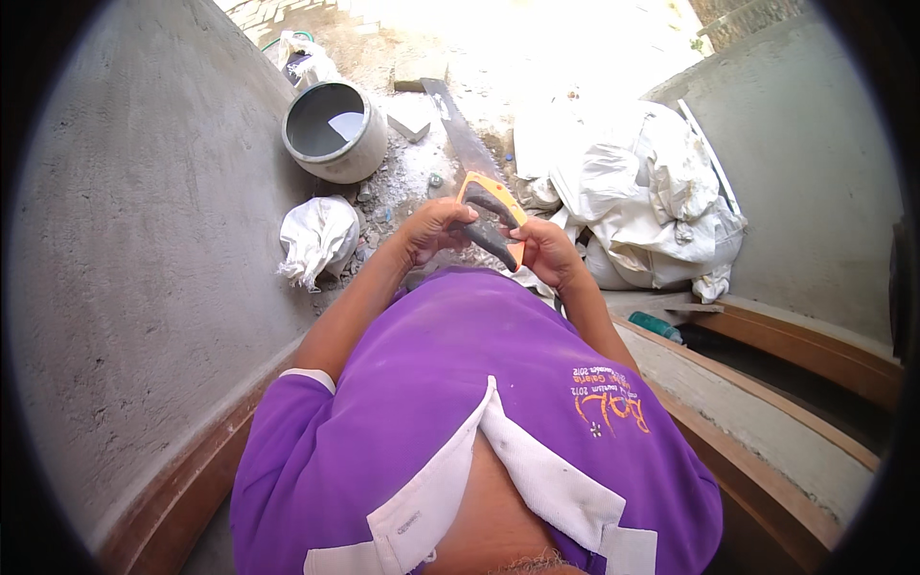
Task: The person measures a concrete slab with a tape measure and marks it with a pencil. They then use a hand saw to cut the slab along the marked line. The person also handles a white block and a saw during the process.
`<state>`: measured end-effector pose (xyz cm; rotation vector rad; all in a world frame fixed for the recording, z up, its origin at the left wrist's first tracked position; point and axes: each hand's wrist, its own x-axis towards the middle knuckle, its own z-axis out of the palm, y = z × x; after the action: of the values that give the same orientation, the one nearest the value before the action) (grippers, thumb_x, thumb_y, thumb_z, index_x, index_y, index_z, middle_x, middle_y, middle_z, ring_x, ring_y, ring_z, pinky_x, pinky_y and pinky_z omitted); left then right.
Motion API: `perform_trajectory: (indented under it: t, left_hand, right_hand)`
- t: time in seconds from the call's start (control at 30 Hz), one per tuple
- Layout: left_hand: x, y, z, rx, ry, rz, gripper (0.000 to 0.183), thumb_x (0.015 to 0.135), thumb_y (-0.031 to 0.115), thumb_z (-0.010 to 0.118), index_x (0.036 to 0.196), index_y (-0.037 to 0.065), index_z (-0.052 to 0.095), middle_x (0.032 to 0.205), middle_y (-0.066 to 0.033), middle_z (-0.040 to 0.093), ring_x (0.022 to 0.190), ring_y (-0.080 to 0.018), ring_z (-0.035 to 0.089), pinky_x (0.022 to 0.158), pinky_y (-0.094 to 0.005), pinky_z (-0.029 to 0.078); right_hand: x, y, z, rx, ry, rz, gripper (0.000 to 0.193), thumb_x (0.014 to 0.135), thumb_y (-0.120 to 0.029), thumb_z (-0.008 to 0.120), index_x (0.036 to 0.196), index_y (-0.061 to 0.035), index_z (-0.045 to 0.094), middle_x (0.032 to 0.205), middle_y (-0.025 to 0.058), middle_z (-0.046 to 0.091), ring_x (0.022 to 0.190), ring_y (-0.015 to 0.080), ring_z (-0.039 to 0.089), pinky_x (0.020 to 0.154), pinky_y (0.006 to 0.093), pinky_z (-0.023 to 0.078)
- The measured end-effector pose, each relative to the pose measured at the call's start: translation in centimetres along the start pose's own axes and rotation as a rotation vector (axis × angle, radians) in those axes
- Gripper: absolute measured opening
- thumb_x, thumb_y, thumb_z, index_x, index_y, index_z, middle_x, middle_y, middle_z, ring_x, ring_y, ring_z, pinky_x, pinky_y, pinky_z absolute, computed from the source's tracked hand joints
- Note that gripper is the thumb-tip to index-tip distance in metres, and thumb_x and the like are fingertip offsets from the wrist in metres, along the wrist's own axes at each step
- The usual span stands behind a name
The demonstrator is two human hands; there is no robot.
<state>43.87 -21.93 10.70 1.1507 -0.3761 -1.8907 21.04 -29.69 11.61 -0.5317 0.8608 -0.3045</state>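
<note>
A hand saw (468,136) with a long dark blade and an orange and black handle is held in front of my chest, its blade pointing away toward the bright ground. My left hand (436,230) pinches the handle's left side between thumb and fingers. On the other side of the handle, my right hand (549,253) grips its lower right edge with bent fingers. The handle's opening shows between the two hands. Some of my fingertips are hidden behind the handle.
A round grey pot (364,153) holding water stands at the left, with a tied white sack (318,237) nearer me. White sacks (661,192) are heaped at the right. A green bottle (655,328) lies by the wooden frame. Rough walls rise on both sides; rubble covers the ground.
</note>
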Motion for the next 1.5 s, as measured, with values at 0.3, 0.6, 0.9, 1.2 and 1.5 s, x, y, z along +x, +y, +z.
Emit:
perform_trajectory:
  t: [0.3, 0.6, 0.9, 1.2, 1.5]
  left_hand:
    - [10.2, 11.1, -5.7, 0.020, -0.035, -0.056, 0.021, 0.081, 0.023, 0.069, 0.091, 0.005, 0.063, 0.074, -0.0045, 0.059, 0.058, -0.0155, 0.052, 0.053, -0.0298, 0.041]
    - [18.2, 18.0, -5.3, 0.387, -0.004, -0.051, 0.025, 0.080, 0.031, 0.070, 0.082, 0.005, 0.068, 0.065, -0.0010, 0.055, 0.056, -0.0106, 0.049, 0.049, -0.0248, 0.037]
    - [25.2, 22.6, -5.7, 0.490, -0.009, -0.018, 0.053, 0.090, 0.055, 0.060, 0.090, 0.001, 0.064, 0.074, -0.0062, 0.060, 0.060, -0.0130, 0.056, 0.053, -0.0255, 0.045]
    - [35.8, 32.3, -17.3, 0.445, 0.340, 0.037, 0.050, 0.088, 0.045, 0.071, 0.105, -0.001, 0.061, 0.085, -0.0088, 0.064, 0.065, -0.0131, 0.060, 0.055, -0.0255, 0.048]
    - [37.5, 14.6, -33.5, 0.421, 0.989, -0.562, 0.042, 0.088, 0.039, 0.068, 0.089, -0.003, 0.071, 0.064, -0.0126, 0.063, 0.048, -0.0225, 0.057, 0.047, -0.0382, 0.045]
  right_hand:
    - [8.2, -12.1, 6.0, -1.460, 0.547, -0.043, 0.075, 0.093, -0.066, 0.047, 0.097, 0.0052, 0.072, 0.086, 0.0289, 0.068, 0.079, 0.0431, 0.067, 0.075, 0.0464, 0.050]
    - [15.1, -16.2, 9.3, -1.458, 0.317, -0.410, 0.055, 0.076, -0.024, 0.077, 0.121, 0.0036, 0.061, 0.115, 0.0272, 0.065, 0.103, 0.0379, 0.065, 0.091, 0.0414, 0.050]
    - [26.0, -18.4, 3.9, -0.735, 0.555, -0.349, 0.031, 0.074, 0.000, 0.067, 0.103, 0.0033, 0.059, 0.081, 0.0114, 0.063, 0.067, 0.0171, 0.059, 0.059, 0.0301, 0.046]
    - [35.3, -29.6, -6.1, -0.453, 0.589, -0.293, 0.016, 0.081, -0.003, 0.072, 0.088, -0.0007, 0.057, 0.057, -0.0001, 0.051, 0.040, 0.0071, 0.042, 0.036, 0.0263, 0.032]
    - [42.5, -47.2, -16.1, -0.520, 0.498, 0.021, 0.015, 0.082, -0.003, 0.070, 0.092, 0.0027, 0.060, 0.068, 0.0105, 0.064, 0.049, 0.0162, 0.061, 0.044, 0.0268, 0.046]
